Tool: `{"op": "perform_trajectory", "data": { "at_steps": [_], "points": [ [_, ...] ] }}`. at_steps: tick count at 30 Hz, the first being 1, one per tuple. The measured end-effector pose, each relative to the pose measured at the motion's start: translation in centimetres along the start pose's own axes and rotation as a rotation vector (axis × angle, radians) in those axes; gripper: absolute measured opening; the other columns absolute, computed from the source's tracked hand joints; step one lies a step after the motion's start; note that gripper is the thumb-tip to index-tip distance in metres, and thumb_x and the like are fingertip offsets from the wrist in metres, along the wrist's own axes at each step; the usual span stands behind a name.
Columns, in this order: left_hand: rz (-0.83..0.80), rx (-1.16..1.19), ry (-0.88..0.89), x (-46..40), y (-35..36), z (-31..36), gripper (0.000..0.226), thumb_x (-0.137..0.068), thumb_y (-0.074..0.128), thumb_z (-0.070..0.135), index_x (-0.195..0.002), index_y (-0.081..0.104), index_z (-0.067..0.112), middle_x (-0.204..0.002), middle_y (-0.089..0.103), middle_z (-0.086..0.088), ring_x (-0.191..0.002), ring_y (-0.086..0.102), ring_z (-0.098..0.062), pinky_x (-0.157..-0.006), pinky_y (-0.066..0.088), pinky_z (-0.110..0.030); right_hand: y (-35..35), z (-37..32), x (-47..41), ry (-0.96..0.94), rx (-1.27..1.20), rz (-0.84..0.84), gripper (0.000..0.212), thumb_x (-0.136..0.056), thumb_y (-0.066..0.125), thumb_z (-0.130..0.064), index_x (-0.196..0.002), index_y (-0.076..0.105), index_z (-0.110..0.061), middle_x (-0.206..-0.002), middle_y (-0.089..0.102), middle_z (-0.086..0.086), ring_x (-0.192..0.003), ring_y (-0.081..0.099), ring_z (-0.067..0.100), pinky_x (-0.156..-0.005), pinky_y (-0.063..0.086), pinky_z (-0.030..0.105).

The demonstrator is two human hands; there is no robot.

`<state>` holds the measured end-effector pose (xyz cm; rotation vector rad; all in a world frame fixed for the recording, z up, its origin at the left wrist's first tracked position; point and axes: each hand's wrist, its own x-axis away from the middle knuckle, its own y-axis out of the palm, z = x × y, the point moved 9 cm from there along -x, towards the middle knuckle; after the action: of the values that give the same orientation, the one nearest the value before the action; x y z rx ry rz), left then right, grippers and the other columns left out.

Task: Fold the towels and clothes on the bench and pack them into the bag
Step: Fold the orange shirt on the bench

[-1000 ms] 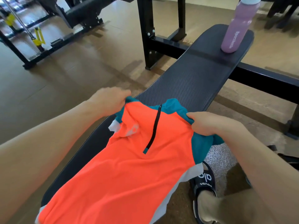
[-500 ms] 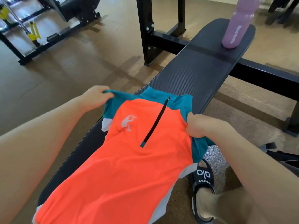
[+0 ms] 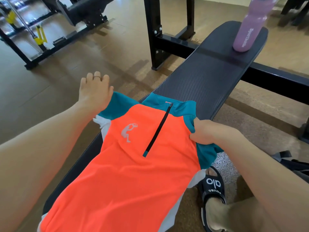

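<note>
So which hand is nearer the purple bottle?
Right. The right hand grips the shirt at its shoulder, on the bottle's side of the bench; the left hand is across the shirt.

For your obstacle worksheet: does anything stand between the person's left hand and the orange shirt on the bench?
Nothing visible does. The left hand, fingers spread, is at the shirt's teal shoulder at the bench edge. The right hand grips the other shoulder. The purple bottle stands at the far end.
</note>
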<state>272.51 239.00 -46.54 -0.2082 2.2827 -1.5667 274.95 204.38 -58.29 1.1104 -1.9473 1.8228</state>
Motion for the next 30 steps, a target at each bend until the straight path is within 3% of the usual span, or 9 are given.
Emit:
{"op": "perform_trajectory", "data": {
  "at_steps": [2, 5, 10, 14, 18, 21, 24, 26, 30],
  "points": [
    [-0.071, 0.059, 0.002, 1.7, 0.3, 2.4, 0.044, -0.098, 0.050, 0.041, -0.127, 0.047, 0.008, -0.123, 0.051, -0.025, -0.110, 0.048, -0.041, -0.092, 0.038, -0.050, -0.2, -0.1, 0.2, -0.034, 0.021, 0.011, 0.060, -0.097, 0.049, -0.029, -0.149, 0.028, -0.008, -0.142, 0.049, 0.018, -0.123, 0.054, 0.036, -0.094, 0.047, 0.040],
    [-0.270, 0.203, 0.256, 7.1, 1.7, 10.3, 0.064, -0.096, 0.046, 0.056, -0.151, 0.031, 0.026, -0.149, 0.039, -0.017, -0.134, 0.039, -0.036, -0.111, 0.030, -0.051, -0.1, -0.5, 0.5, -0.081, 0.033, 0.013, 0.062, -0.096, 0.050, -0.029, -0.152, 0.025, -0.015, -0.137, 0.052, 0.015, -0.116, 0.057, 0.033, -0.092, 0.050, 0.040],
    [-0.540, 0.337, 0.401, 15.8, 4.6, 18.3, 0.090, -0.084, 0.025, 0.084, -0.159, -0.004, 0.044, -0.170, -0.012, -0.006, -0.156, -0.007, -0.030, -0.124, 0.003, -0.056, 0.0, 0.6, 0.7, -0.110, -0.059, -0.005, 0.095, -0.093, 0.060, -0.034, -0.160, -0.006, -0.017, -0.137, 0.054, 0.018, -0.106, 0.056, 0.031, -0.082, 0.046, 0.031],
    [-0.493, 0.343, 0.326, 15.2, 5.4, 17.1, 0.086, -0.082, 0.028, 0.086, -0.155, -0.004, 0.054, -0.169, -0.015, -0.006, -0.156, -0.011, -0.027, -0.123, 0.002, -0.061, 0.8, 2.3, 1.0, -0.149, -0.133, -0.040, 0.099, -0.092, 0.063, -0.043, -0.160, -0.008, -0.029, -0.155, 0.042, 0.011, -0.127, 0.052, 0.031, -0.096, 0.043, 0.031],
    [-0.527, 0.339, 0.273, 15.2, 5.3, 15.4, 0.083, -0.087, 0.040, 0.080, -0.154, -0.005, 0.057, -0.169, -0.012, -0.010, -0.156, -0.006, -0.029, -0.122, 0.007, -0.060, 1.8, 3.9, 1.2, -0.205, -0.313, -0.077, 0.103, -0.088, 0.069, -0.049, -0.160, -0.004, -0.034, -0.154, 0.043, -0.003, -0.120, 0.057, 0.021, -0.101, 0.048, 0.033],
    [-0.547, 0.355, 0.209, 17.6, 5.4, 13.2, 0.082, -0.088, 0.037, 0.079, -0.155, -0.005, 0.055, -0.169, -0.012, -0.009, -0.156, -0.006, -0.029, -0.123, 0.007, -0.058, 2.2, 4.6, 2.2, -0.257, -0.505, -0.184, 0.091, -0.085, 0.077, -0.040, -0.157, 0.023, -0.026, -0.142, 0.056, -0.008, -0.115, 0.063, 0.014, -0.101, 0.050, 0.033],
    [-0.560, 0.363, 0.147, 21.3, 5.8, 9.9, 0.088, -0.076, 0.015, 0.088, -0.156, -0.001, 0.053, -0.170, -0.013, -0.005, -0.157, -0.007, -0.026, -0.125, 0.004, -0.055, 2.9, 5.4, 4.4, -0.284, -0.594, -0.354, 0.053, -0.085, 0.080, -0.027, -0.130, 0.052, -0.025, -0.116, 0.073, -0.001, -0.101, 0.072, 0.019, -0.082, 0.058, 0.033],
    [-0.552, 0.384, 0.089, 23.8, 5.8, 7.2, 0.093, -0.071, 0.008, 0.089, -0.156, 0.001, 0.053, -0.170, -0.010, -0.004, -0.157, -0.004, -0.026, -0.125, 0.004, -0.052, 3.9, 6.6, 5.4, -0.247, -0.552, -0.440, 0.046, -0.083, 0.082, -0.021, -0.123, 0.060, -0.016, -0.111, 0.075, 0.004, -0.100, 0.073, 0.024, -0.079, 0.056, 0.033],
    [-0.546, 0.432, -0.081, 28.7, 6.1, 1.5, 0.094, -0.078, 0.031, 0.090, -0.158, 0.005, 0.048, -0.170, -0.001, -0.009, -0.156, 0.006, -0.033, -0.126, 0.011, -0.051, 5.5, 11.1, 5.0, 0.005, -0.128, -0.318, 0.048, -0.076, 0.081, -0.029, -0.113, 0.060, -0.006, -0.101, 0.076, 0.011, -0.071, 0.068, 0.020, -0.059, 0.048, 0.027]
  ]
}}
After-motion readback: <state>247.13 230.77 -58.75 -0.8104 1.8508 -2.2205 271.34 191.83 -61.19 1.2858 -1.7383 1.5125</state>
